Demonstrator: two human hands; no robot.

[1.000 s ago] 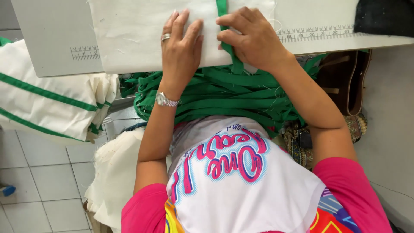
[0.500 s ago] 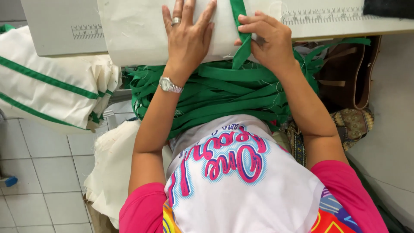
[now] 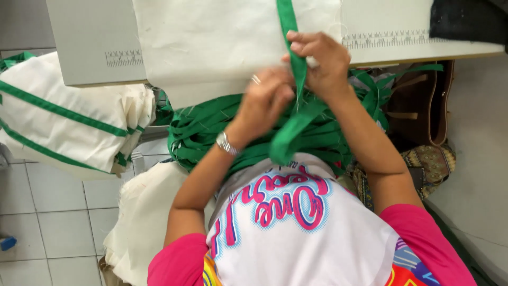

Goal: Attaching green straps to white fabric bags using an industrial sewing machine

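Green strap (image 3: 288, 21) is running lengthwise up the cream cloth (image 3: 222, 37) on the table (image 3: 84, 47), its long axis pointing straight away from the person. Right hand (image 3: 323, 63) is pinching the strap at the cloth's near edge, fingers closed on it. Left hand (image 3: 267, 100) is curling just beside and nearer the body, seemingly gripping the strap's loose tail, though blur is hiding the hold.

Matt green cloth strap (image 3: 288, 21), cream woven fabric (image 3: 211, 42).
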